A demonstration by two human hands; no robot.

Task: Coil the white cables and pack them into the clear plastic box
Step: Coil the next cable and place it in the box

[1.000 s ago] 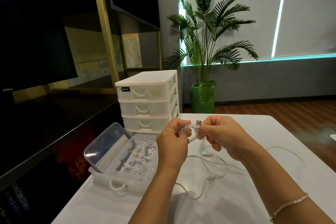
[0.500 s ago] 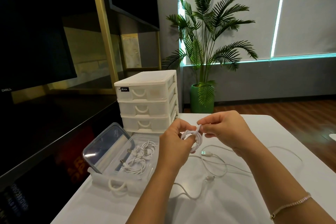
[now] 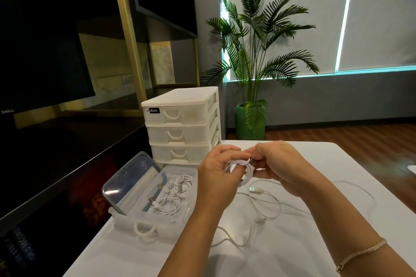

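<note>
Over white table (image 3: 292, 254), coiled cable (image 3: 244, 167) seemingly pinched between both hands' fingers (image 3: 258, 155).

Both hands raised over white desk (image 3: 337, 159), meeting at centre. Left hand (image 3: 217, 170) grips coiled white cable (image 3: 244, 167); right hand (image 3: 279, 165) pinches its wrapped end, fingers (image 3: 258, 153) curled. Loose white cables (image 3: 265, 207) lie on desk under the hands, USB plug (image 3: 252, 189) visible. Clear plastic box (image 3: 157, 216) at left, lid (image 3: 130, 182) open, two coiled cables (image 3: 173, 195) inside. White drawer unit (image 3: 180, 126) behind box. Potted palm (image 3: 254, 60) by wall.
</note>
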